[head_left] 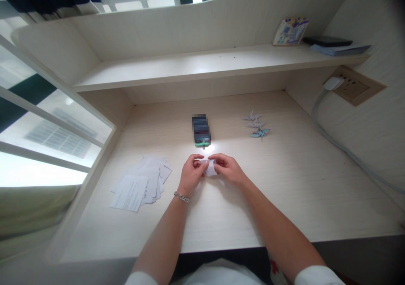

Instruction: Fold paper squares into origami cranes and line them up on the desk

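Nearest: white sleeves (319,275) at the bottom of the view, bare forearms reaching in over the near edge of a pale wood-grain surface (284,200). Silver chain bracelet (182,197) on the left wrist.

Left hand (192,172) and right hand (230,169) faced each other, fingers curled inward. Between them, just above or on the surface (could not tell which), a small white paper piece (211,169). Left grip nearly closed, thumb laid over the paper's left part. Right grip likewise narrowed to a pinch at the paper's right edge; fingertips behind it partly hidden.

Off to the left, well apart from the hands: a loose, fanned pile of printed sheets (129,192), lying flat, overlapping.

Just beyond the hands, a smartphone (201,129) lay flat, its screen blurred out, a green edge toward the person. Bright patch of light on the surface by its near end.

Farther right, three origami cranes (260,133) sat in a close row, the nearest bluish-green, the other two whitish.

Right wall: socket panel (359,87) with a white plug (333,83) in it, grey cable (344,150) trailing down.

Across the back, a shelf (190,68); at its right end a printed box (290,32) leaned beside a dark flat object (327,41).
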Demonstrator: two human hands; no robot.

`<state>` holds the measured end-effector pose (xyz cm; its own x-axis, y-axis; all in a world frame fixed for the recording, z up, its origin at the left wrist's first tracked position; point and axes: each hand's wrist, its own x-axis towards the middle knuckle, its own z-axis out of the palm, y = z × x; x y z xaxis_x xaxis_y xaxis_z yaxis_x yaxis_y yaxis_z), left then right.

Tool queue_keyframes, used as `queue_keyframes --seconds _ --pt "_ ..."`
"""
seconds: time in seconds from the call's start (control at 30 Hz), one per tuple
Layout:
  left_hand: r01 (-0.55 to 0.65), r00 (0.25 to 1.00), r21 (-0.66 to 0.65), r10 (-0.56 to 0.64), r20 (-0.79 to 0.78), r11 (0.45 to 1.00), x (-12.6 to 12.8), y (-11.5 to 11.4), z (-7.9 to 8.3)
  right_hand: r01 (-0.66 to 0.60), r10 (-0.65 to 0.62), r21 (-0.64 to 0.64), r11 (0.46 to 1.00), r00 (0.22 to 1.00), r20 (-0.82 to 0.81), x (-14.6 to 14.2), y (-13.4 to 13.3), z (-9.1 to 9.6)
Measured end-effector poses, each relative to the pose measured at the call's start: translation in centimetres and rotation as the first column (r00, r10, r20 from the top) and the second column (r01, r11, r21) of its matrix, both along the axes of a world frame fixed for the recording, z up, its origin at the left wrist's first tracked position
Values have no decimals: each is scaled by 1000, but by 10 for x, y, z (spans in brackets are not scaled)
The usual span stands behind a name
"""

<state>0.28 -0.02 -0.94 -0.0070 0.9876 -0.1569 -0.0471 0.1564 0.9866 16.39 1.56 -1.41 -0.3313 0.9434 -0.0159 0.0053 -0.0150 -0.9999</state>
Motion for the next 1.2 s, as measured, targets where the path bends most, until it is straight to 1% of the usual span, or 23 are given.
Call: queue_keyframes --seconds 0.13,0.3,0.4,0.5,0.57,0.63,0.7,0.77,0.83,0.9,1.0,1.07,1.2 --pt "-25 999 -14 26 38 1000 1 0 -1 -1 0 -38 999 999 -35 -1 1 1" --pt "2 1000 5 -2 13 1000 -2 1 -2 51 -56 -103 993 998 -44 -1 2 -2" --pt "37 999 31 -36 -32 999 -3 1 -3 74 -74 -66 995 997 -1 0 2 -4" --pt "60 998 51 -59 -38 997 -3 0 -3 37 -36 -17 999 999 41 1 2 -5" --pt "70 998 43 -70 -8 997 -2 -1 -2 -3 4 -31 1000 1000 31 0 1 -4" --pt "71 996 34 -73 53 997 -2 -1 -1 -12 12 -73 997 1000 -5 0 1 -3" --pt "58 989 30 -61 134 998 -3 0 0 25 -33 -127 992 998 -61 -1 2 -2" --pt "48 977 28 -53 209 998 -4 0 0 89 -113 -183 979 986 -126 -1 2 -1" --pt "51 968 34 -58 244 998 -5 1 -1 136 -178 -225 965 968 -177 0 2 1" --pt "56 970 48 -65 233 997 -5 0 -2 138 -191 -243 960 959 -208 0 2 3" --pt "72 981 67 -83 176 995 -5 0 -3 100 -148 -225 969 966 -211 -1 0 5" --pt "100 985 68 -108 135 993 -5 -1 -2 91 -131 -206 974 973 -190 -2 -1 6" --pt "150 986 56 -153 59 987 -6 -3 3 127 -148 -155 980 980 -131 -4 -1 7"
